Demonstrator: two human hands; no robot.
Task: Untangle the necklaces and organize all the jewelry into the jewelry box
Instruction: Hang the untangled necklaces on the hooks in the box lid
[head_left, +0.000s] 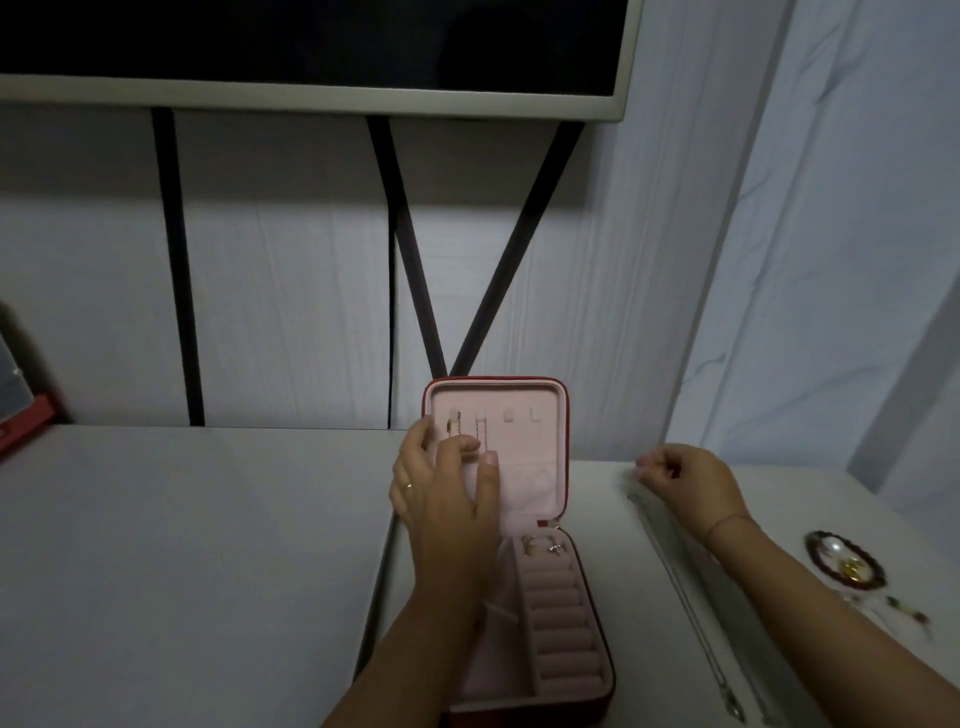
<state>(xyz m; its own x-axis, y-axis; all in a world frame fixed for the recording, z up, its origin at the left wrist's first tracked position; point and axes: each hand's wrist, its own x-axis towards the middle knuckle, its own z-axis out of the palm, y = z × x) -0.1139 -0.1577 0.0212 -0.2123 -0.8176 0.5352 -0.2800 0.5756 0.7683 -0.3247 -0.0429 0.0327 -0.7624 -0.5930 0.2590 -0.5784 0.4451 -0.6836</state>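
The red jewelry box (586, 613) with pink lining stands open, its lid (530, 457) upright. Two thin chains (480, 428) hang from hooks inside the lid. My left hand (447, 493) is against the lid's inner face, thumb and forefinger closed together at the lower end of one chain. Small pieces of jewelry (545, 545) lie in the base above the ring rolls. To the right of the box, my right hand (685, 478) pinches one end of a long silver necklace (696, 613), which trails across the table toward me.
A dark beaded bracelet with a pearl and gold pieces (841, 566) lies at the right, with small earrings (909, 613) beside it. The white table (182, 545) reaches to the wall. A red object (21, 421) sits at the far left edge.
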